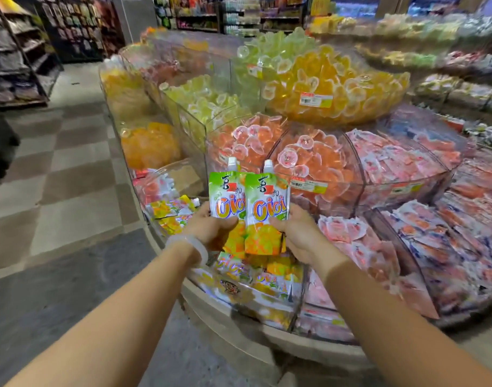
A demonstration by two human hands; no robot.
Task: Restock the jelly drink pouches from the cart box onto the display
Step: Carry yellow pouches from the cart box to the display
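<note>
Two green-and-orange jelly drink pouches stand upright side by side above the display. My left hand (211, 227) grips the left pouch (225, 194) by its lower half. My right hand (298, 233) grips the right pouch (265, 202), thumb across its front. Both have white spout caps on top. Right below them is a clear bin (296, 297) of the round display, holding several more of the same pouches (267, 280) lying flat. The cart box is out of view.
The tiered round display (267, 339) holds clear bins of orange jelly cups (309, 160), yellow cups (331, 82), green cups (205, 99) and pink packets (401, 160). A tiled aisle (71, 177) lies to the left, with shelving (21, 51) beyond.
</note>
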